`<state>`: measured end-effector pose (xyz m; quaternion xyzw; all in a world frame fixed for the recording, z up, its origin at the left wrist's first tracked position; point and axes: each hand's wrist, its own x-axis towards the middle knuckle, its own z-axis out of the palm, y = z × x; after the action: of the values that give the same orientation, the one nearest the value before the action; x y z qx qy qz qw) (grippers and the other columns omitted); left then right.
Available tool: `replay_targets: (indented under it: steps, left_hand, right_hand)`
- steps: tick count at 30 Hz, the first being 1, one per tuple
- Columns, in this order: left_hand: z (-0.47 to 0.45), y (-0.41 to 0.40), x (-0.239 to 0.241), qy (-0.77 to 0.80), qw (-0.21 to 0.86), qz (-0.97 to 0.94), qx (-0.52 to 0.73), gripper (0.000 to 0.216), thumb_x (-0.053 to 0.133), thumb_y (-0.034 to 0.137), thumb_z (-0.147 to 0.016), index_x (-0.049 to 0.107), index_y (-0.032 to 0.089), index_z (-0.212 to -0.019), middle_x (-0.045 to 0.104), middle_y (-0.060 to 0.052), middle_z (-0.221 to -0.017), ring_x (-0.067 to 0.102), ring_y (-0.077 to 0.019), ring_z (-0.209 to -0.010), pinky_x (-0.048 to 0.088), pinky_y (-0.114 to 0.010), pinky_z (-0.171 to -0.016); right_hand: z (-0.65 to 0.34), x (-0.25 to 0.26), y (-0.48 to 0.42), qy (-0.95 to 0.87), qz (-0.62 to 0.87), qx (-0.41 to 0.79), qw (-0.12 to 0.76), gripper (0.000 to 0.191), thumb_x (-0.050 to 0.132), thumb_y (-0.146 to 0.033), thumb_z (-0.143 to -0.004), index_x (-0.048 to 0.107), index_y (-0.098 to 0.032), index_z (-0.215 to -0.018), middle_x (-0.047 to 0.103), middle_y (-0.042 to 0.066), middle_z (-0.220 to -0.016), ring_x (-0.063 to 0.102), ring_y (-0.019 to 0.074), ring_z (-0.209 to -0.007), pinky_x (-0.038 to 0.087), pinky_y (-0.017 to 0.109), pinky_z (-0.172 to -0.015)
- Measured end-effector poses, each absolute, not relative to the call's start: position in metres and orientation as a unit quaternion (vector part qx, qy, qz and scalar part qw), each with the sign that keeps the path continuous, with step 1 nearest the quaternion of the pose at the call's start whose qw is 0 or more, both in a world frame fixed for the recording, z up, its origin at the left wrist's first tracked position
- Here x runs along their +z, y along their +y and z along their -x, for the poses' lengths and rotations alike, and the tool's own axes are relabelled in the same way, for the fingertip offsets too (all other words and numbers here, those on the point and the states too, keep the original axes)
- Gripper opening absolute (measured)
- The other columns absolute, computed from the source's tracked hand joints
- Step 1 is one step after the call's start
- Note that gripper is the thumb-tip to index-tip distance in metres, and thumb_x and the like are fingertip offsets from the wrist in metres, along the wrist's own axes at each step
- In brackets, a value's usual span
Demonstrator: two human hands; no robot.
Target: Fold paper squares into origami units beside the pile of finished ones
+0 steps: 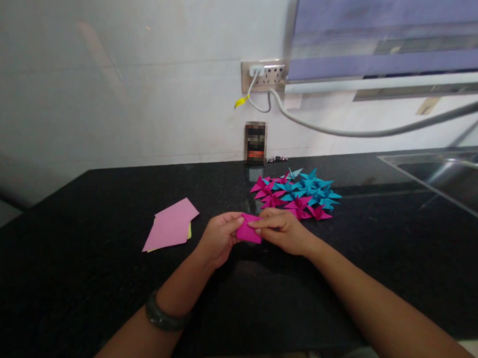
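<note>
A small folded piece of bright pink origami paper [249,233] is held between both hands, a little above the dark counter. My left hand [220,235] pinches its left edge, thumb on top. On the paper's right side, the fingers of my right hand [282,230] press along its upper surface; the thumb and fingertips are closed on it. Just behind my right hand lie folded paper cranes, several magenta [273,200] and several blue [313,188], with a pale grey-blue one [293,174] at the back. To the left rests a stack of light pink paper sheets [171,226], a yellow edge showing underneath.
A phone-like object [256,142], its face blurred, leans upright against the wall beside a small string of beads [277,159]. Above are a socket panel [263,76] with a white plug and a grey cable [345,133]. A metal sink [455,179] is at the right.
</note>
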<state>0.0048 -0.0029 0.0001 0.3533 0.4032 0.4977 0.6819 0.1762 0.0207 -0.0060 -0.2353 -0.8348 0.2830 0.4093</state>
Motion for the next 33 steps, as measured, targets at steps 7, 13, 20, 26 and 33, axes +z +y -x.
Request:
replay_targets:
  steps: [7, 13, 20, 26, 33]
  left_hand:
    - [-0.005, -0.003, 0.0, 0.422, 0.671, -0.351, 0.498, 0.017, 0.068, 0.022, -0.063, 0.064, 0.009, -0.071, 0.065, -0.004, -0.061, 0.057, -0.0105, -0.052, 0.046, -0.023, -0.054]
    - [-0.009, -0.002, -0.006, 0.455, 0.629, -0.348, 0.526, 0.021, 0.073, 0.022, -0.056, 0.061, 0.009, -0.068, 0.064, -0.002, -0.056, 0.056, -0.0097, -0.049, 0.044, -0.021, -0.051]
    - [-0.011, -0.005, -0.004, 0.453, 0.576, -0.362, 0.576, 0.02, 0.073, 0.022, -0.056, 0.059, 0.012, -0.066, 0.062, 0.001, -0.052, 0.055, -0.0081, -0.045, 0.043, -0.02, -0.049]
    - [-0.012, -0.004, -0.004, 0.457, 0.56, -0.377, 0.578, 0.021, 0.074, 0.023, -0.055, 0.059, 0.013, -0.065, 0.063, 0.0, -0.054, 0.056, -0.0101, -0.047, 0.044, -0.022, -0.05]
    - [-0.012, -0.004, -0.003, 0.455, 0.57, -0.382, 0.568, 0.024, 0.069, 0.034, -0.062, 0.059, 0.012, -0.064, 0.059, 0.002, -0.053, 0.05, -0.0076, -0.046, 0.04, -0.02, -0.048]
  right_hand:
    - [-0.175, -0.008, 0.021, -0.857, 0.244, 0.249, 0.379, 0.021, 0.052, -0.019, -0.079, 0.068, -0.022, -0.093, 0.049, 0.0, -0.066, 0.048, 0.0091, -0.062, 0.039, 0.021, -0.056]
    - [-0.172, -0.005, 0.017, -0.86, 0.245, 0.265, 0.361, 0.019, 0.052, -0.021, -0.079, 0.067, -0.02, -0.09, 0.05, 0.001, -0.071, 0.048, 0.0098, -0.066, 0.039, 0.022, -0.058]
    - [-0.159, -0.006, 0.014, -0.651, 0.409, 0.477, 0.426, 0.028, 0.062, -0.04, -0.069, 0.049, -0.017, -0.078, 0.044, -0.006, -0.055, 0.043, 0.0065, -0.046, 0.035, 0.018, -0.043]
    - [-0.16, -0.009, 0.015, -0.695, 0.418, 0.478, 0.338, 0.028, 0.059, -0.037, -0.071, 0.046, -0.016, -0.058, 0.045, -0.005, -0.047, 0.041, 0.0056, -0.042, 0.032, 0.018, -0.04]
    - [-0.162, -0.004, 0.011, -0.726, 0.399, 0.441, 0.345, 0.019, 0.055, -0.025, -0.072, 0.047, -0.015, -0.058, 0.044, -0.005, -0.047, 0.036, 0.0046, -0.043, 0.026, 0.016, -0.039]
